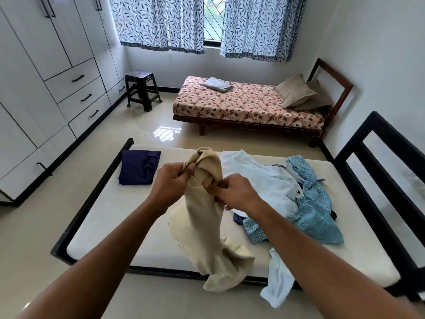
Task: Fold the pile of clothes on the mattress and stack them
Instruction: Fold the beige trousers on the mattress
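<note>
A crumpled beige cloth garment [207, 226] is pinched in the closed grips of left hand [174, 184] and right hand [238, 193] above the cream mattress [128, 226]; the unfolded light-blue clothes pile [299, 194] lies at three o'clock.

A white wardrobe [34, 88] with black-handled drawers lines the left wall, a dark plastic stool [141, 90] stands beside it below leaf-patterned curtains [158, 21] parted over a window [212, 17], and a floral-sheeted bed [241, 107] carries a folded grey cloth [217, 84] and two beige pillows [296, 90]
</note>
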{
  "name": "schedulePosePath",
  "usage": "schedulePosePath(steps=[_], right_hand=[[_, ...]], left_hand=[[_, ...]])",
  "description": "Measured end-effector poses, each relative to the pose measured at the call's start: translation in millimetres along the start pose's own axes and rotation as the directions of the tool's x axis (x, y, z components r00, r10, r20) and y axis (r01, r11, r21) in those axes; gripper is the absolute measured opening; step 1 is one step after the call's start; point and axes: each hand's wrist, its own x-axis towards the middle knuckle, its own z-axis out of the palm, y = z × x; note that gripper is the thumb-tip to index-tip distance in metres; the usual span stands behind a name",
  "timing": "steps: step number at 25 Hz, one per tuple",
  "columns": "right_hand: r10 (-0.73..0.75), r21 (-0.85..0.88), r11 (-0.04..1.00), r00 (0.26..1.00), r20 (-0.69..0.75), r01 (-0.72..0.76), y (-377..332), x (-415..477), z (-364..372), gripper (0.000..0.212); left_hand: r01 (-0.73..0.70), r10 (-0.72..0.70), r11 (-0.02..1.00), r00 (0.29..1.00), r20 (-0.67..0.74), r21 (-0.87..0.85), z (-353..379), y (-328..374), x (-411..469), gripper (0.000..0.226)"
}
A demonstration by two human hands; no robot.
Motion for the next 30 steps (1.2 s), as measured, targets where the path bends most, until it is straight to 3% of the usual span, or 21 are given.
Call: schedulePosePath(steps=[2, 6, 7, 9, 11, 13, 14, 16, 18, 19, 23, 25, 27, 29, 30], right_hand=[[-0.015, 0.136, 0.991, 1.000, -0.007, 0.016, 9, 5, 5, 0.034], [-0.092, 0.192, 0.970, 0.957, -0.276, 0.148, 22, 10, -10, 0.021], [-0.119, 0.177, 0.967, 0.937, -0.329, 0.185, 24, 10, -10, 0.021], [-0.189, 0.116, 0.962, 0.907, -0.377, 0.249, 22, 9, -6, 0.023], [-0.292, 0.061, 0.942, 0.896, -0.335, 0.329, 18, 9, -4, 0.023], [-0.385, 0.026, 0.914, 0.889, -0.249, 0.404, 14, 9, -2, 0.020], [-0.423, 0.001, 0.902, 0.884, -0.199, 0.432, 13, 9, -2, 0.019], [-0.477, -0.055, 0.879, 0.869, -0.132, 0.474, 13, 8, -4, 0.017], [-0.506, -0.129, 0.861, 0.856, -0.107, 0.493, 19, 8, -12, 0.016], [-0.521, -0.175, 0.847, 0.849, -0.086, 0.502, 23, 9, -18, 0.016], [-0.495, -0.360, 0.807, 0.869, 0.022, 0.469, 36, 8, -41, 0.014], [-0.548, -0.356, 0.805, 0.824, -0.141, 0.474, 26, 2, -46, 0.024], [-0.563, -0.161, 0.826, 0.773, -0.293, 0.541, 3, -9, -39, 0.020], [-0.603, -0.106, 0.798, 0.777, -0.182, 0.594, -9, -22, -17, 0.021], [-0.602, -0.190, 0.789, 0.796, -0.054, 0.584, -8, -26, -3, 0.018]], left_hand=[[0.058, -0.058, 0.997, 0.998, 0.008, -0.056, 0, 2, -6, 0.066], [0.268, -0.280, 0.950, 0.958, -0.056, -0.163, -19, -4, -16, 0.038], [0.323, -0.328, 0.941, 0.944, -0.029, -0.103, -25, -8, -18, 0.036], [0.346, -0.365, 0.904, 0.930, 0.034, 0.253, -34, -12, -22, 0.041], [0.150, -0.208, 0.792, 0.978, 0.030, 0.592, -37, -11, -25, 0.084], [-0.190, 0.147, 0.722, 0.982, 0.122, 0.665, -38, -3, -24, 0.105], [-0.349, 0.288, 0.646, 0.935, 0.207, 0.679, -37, 2, -21, 0.096], [-0.539, 0.417, 0.528, 0.838, 0.353, 0.656, -37, 10, -12, 0.049], [-0.549, 0.392, 0.595, 0.836, 0.385, 0.586, -37, 18, -5, 0.015], [-0.505, 0.367, 0.665, 0.863, 0.348, 0.550, -36, 18, 0, 0.013], [-0.268, 0.187, 0.829, 0.960, 0.208, 0.490, -12, 18, 10, 0.023], [-0.195, 0.112, 0.868, 0.973, 0.201, 0.458, 10, 19, 8, 0.030], [-0.135, 0.060, 0.904, 0.979, 0.193, 0.405, 25, 19, 6, 0.037], [-0.075, 0.026, 0.942, 0.988, 0.151, 0.328, 29, 18, 10, 0.043], [-0.052, 0.019, 0.953, 0.993, 0.113, 0.299, 29, 16, 13, 0.045]])
